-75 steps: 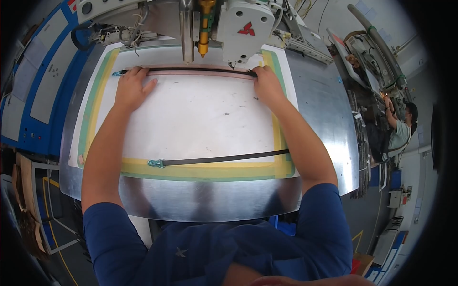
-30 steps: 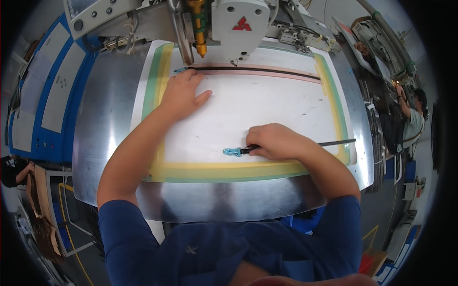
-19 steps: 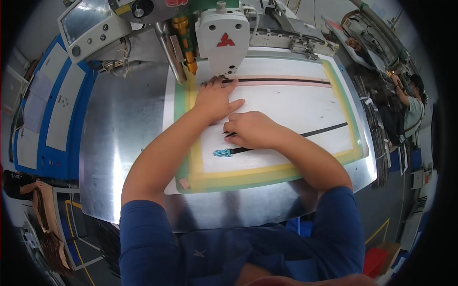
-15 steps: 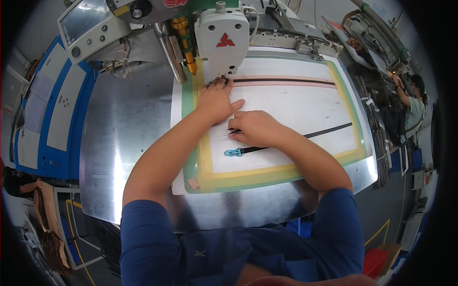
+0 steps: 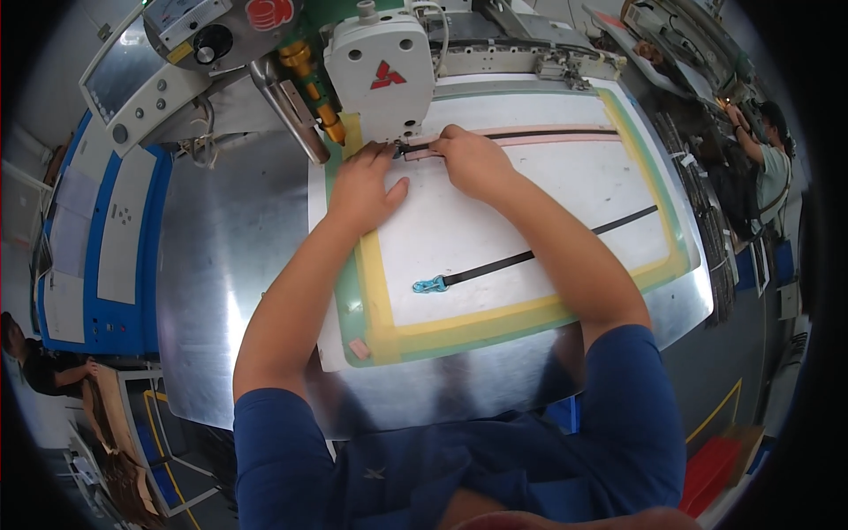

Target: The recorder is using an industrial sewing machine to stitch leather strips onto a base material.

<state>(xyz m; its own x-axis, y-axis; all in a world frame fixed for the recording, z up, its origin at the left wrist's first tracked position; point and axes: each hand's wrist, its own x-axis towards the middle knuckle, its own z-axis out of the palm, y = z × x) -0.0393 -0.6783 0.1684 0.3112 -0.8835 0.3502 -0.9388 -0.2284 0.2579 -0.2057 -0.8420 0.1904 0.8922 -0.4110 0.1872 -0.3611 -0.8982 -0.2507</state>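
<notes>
Upper strap (image 5: 556, 134), blk, lies along far side of white sheet (image 5: 477, 212), between pink edges (image 5: 548, 141); its L end sits at base of machine head (image 5: 380, 75). R hand (image 5: 474, 163): thumb + fingers narrow, pinching upper strap nr L end; L hand (image 5: 364, 190): palm down, thumb wide of fingers, fingertips at same end, beside R hand's; exact fingertip contact hidden under head.

Lower strap (image 5: 490, 264), blk, lies apart on nr part of sheet, tilted up toward R; blue clip (image 5: 430, 284) at its L end; R forearm passes above, masking mid-section. Sheet border: yellow tape (image 5: 477, 327) inside, green tape (image 5: 477, 346) outside; small pink tab (image 5: 359, 348) at nr L corner.

Sheet rests on metal table (image 5: 221, 256); gold tube (image 5: 309, 75) stands L of head, control box (image 5: 124, 79) farther L; blue cabinet (image 5: 106, 256) beyond table's L edge; one co-worker (image 5: 775, 172) far R, another (image 5: 49, 367) far L.
</notes>
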